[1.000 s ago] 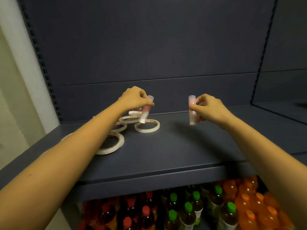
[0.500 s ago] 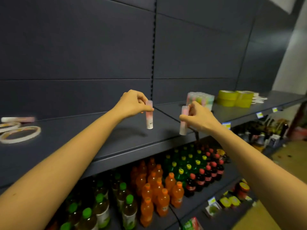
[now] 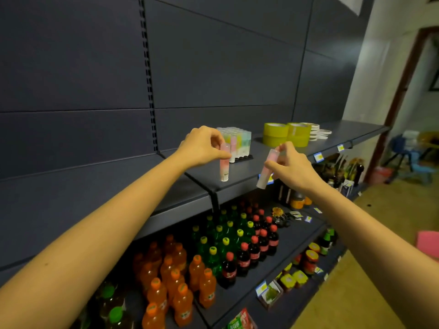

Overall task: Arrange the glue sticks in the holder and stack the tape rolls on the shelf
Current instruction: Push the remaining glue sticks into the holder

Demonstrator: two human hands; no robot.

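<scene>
- The left hand point(image 3: 202, 148) pinches a pink glue stick point(image 3: 224, 166) near its top, thumb on the near side and fingertips curled over the cap.
- That stick hangs upright. Its white lower end is at the surface of the shelf point(image 3: 249, 172), close to the front edge; whether it touches cannot be told.
- The right hand point(image 3: 291, 166) pinches a second glue stick point(image 3: 267, 169) by its upper end between thumb and fingertips.
- This one is tilted, its white lower end pointing toward 7 o'clock and hanging out past the shelf's front edge, in the air.
- The second glue stick lies at 3 o'clock from the first, near it but apart.
- At 1 o'clock from the left hand a black holder point(image 3: 242, 158) sits on the shelf. A block of pastel glue sticks point(image 3: 237, 141) stands upright in it, and a strip of black sockets shows along its near edge.
- At 12 o'clock from the right hand two stacks of yellow tape rolls point(image 3: 276, 134) stand side by side, touching.
- At 3 o'clock from them lies a low pile of thin white tape rolls point(image 3: 314, 132).
- Price tags point(image 3: 318, 156) hang on the shelf's front edge, at 2 o'clock from the right hand.
- On the shelf below, at 6 o'clock from the hands, stand orange bottles point(image 3: 175, 281), green bottles point(image 3: 221, 238) with yellow caps and dark bottles point(image 3: 254, 248) with red caps.
- At 3 o'clock from those bottles sit jars point(image 3: 308, 260) with yellow and red lids.
</scene>
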